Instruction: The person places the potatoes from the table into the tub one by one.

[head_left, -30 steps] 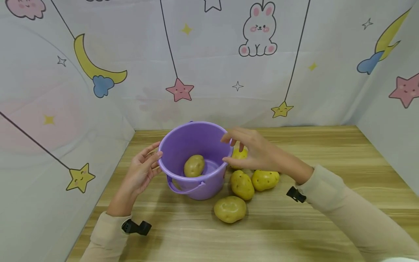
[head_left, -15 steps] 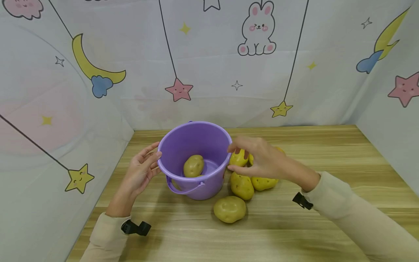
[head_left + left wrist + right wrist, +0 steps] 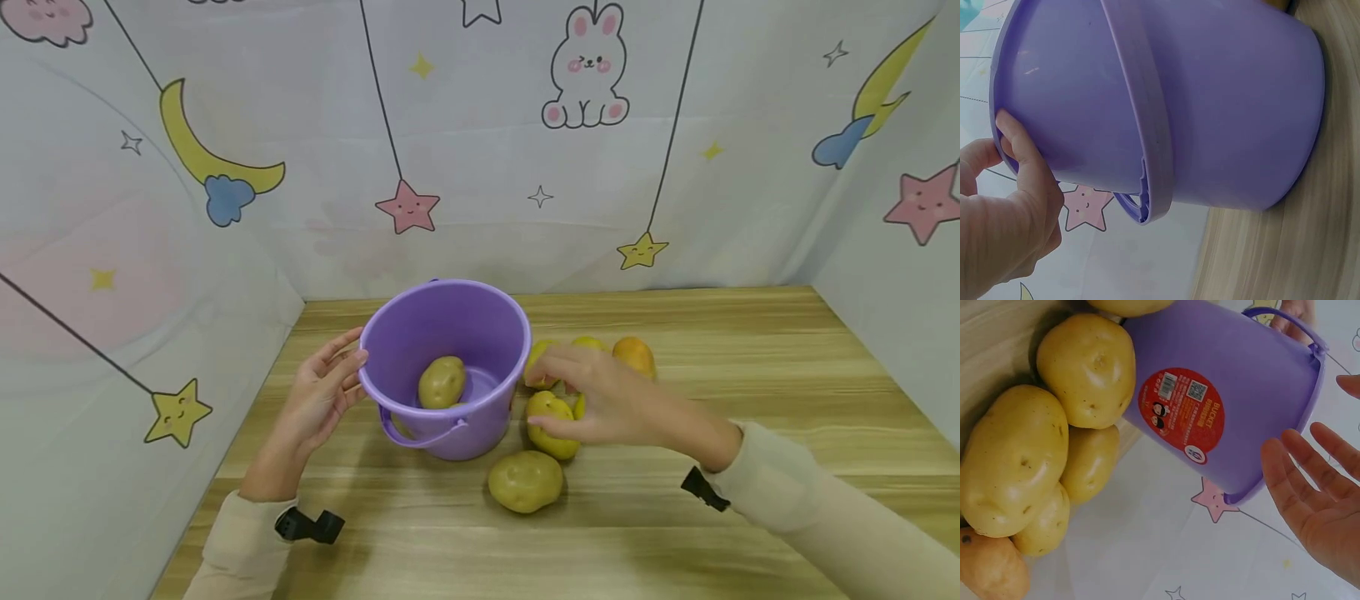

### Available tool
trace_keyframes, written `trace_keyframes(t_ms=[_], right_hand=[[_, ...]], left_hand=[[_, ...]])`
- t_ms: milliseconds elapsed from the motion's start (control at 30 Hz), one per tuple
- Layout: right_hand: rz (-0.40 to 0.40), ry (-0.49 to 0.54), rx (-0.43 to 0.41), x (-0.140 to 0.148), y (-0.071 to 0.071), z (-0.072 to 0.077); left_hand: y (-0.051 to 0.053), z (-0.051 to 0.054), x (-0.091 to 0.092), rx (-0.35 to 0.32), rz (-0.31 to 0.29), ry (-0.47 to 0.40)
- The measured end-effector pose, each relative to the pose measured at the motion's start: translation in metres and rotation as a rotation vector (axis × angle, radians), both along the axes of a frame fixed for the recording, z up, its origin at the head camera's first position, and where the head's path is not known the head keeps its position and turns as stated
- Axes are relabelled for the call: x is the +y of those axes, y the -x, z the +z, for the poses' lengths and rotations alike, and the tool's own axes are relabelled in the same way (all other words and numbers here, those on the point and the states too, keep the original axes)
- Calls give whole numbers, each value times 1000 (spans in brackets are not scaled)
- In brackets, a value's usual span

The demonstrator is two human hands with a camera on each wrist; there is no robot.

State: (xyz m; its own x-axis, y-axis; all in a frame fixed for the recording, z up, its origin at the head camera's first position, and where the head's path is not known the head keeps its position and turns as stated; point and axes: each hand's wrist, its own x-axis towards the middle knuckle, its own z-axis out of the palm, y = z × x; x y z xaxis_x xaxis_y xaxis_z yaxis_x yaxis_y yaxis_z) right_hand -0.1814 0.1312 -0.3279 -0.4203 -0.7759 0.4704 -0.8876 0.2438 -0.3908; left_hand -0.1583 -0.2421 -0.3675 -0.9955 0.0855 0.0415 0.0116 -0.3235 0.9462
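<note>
A purple bucket [image 3: 480,433] stands on the wooden table, with a potato [image 3: 442,382] lying inside. My left hand [image 3: 318,400] pinches the bucket's left rim between thumb and fingers; the left wrist view shows this grip beside the bucket's handle [image 3: 1144,119]. Just right of the bucket, my right hand [image 3: 600,396] hovers over a group of yellow potatoes, fingers relaxed and apart, holding nothing. One potato [image 3: 551,446] shows below its thumb, and another potato [image 3: 525,482] lies nearer the front. In the right wrist view, several potatoes [image 3: 1013,461] sit close together beside the bucket.
An orange-toned, roundish piece [image 3: 634,355] lies behind the right hand, at the edge of the potato group. White cloth [image 3: 480,250] printed with cartoons walls off the back and sides of the table [image 3: 750,375]. A red label [image 3: 1182,415] is on the bucket.
My right hand has moved from the bucket's right rim down and slightly right, over the potatoes. The orange-toned piece has come into sight. My left hand stays on the rim.
</note>
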Motion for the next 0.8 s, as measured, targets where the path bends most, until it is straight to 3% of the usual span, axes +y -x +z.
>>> trace_keyframes(t_ms=[267, 533, 800], right_hand=[[0, -104, -6, 3, -12, -17], [47, -138, 44, -1, -17, -40], [32, -229, 86, -6, -24, -56]], left_hand=[[0, 0, 0, 11, -4, -12], [0, 0, 0, 2, 0, 2], [1, -1, 1, 4, 2, -8]])
